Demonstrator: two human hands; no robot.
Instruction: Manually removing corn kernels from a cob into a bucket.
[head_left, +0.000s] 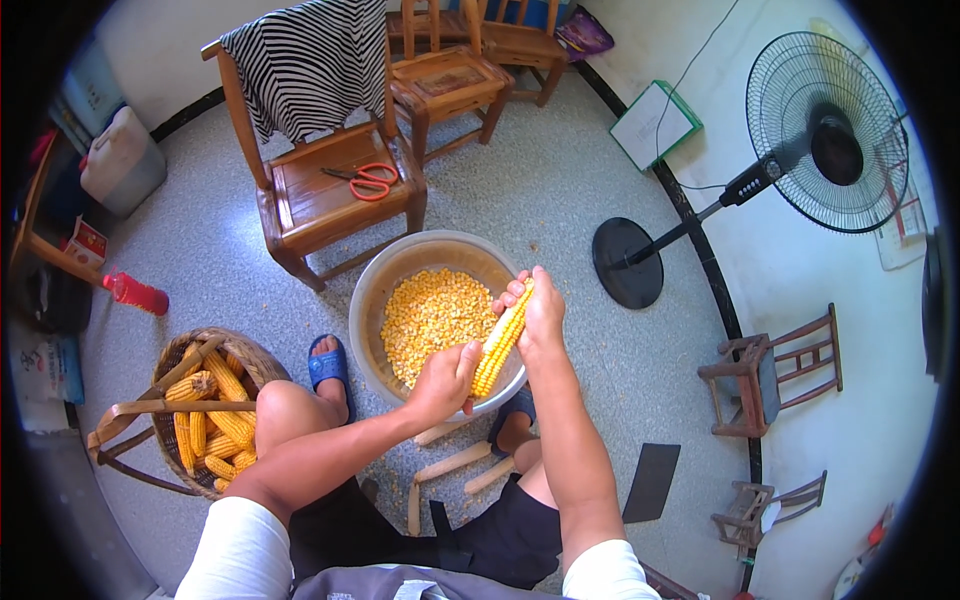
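Observation:
Between my two hands is a yellow corn cob (501, 343), tilted over the right side of a large metal basin (365, 300). My right hand (541, 315) wraps its upper end, while my left hand (448, 379) grips the lower end with the thumb laid along it. Rows of kernels still cover the side facing me. Loose corn kernels (435, 315) lie heaped in the basin. Several stripped cobs (454, 461) rest on the floor under the basin's near edge, between my feet.
A handled wicker basket (244, 346) of unshelled corn cobs (225, 382) stands left of my leg. Red-handled scissors (373, 181) lie on a wooden chair (322, 210) behind the basin. Right of it stands a pedestal fan (630, 262). A red bottle (139, 292) is on the floor at left.

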